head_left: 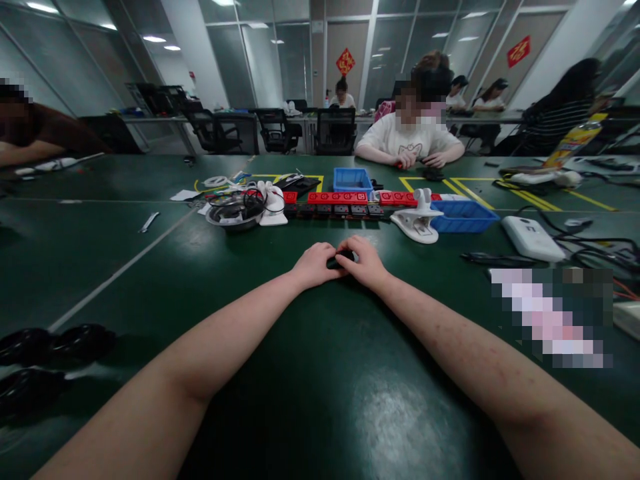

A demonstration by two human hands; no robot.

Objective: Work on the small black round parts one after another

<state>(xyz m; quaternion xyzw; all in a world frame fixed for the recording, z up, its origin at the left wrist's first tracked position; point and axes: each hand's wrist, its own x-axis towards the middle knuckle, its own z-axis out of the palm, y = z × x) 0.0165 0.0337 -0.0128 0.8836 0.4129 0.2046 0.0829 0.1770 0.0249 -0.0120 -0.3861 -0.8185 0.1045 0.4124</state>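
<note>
Both forearms reach forward across the green table (300, 373) and slant inward, so that the hands meet on the near side of the red socket row (338, 198), just short of its middle. The left hand (315, 265) comes in palm down with its wrist nearly straight and its fingers bent toward the other hand. The right hand (367, 261) mirrors it, knuckles raised and fingers arched over, thumb and fingers pointing inward. Between them, also on the near side of the socket row, is a small black object (347, 255); both hands grasp it with their fingers. They cover most of it, so its shape is hard to make out, and whether it touches the table I cannot tell.

By the left end of the socket row sits a metal bowl (235, 219); toward its right end stands a white clip (420, 223), with a blue bin (465, 219) just beyond that end.
</note>
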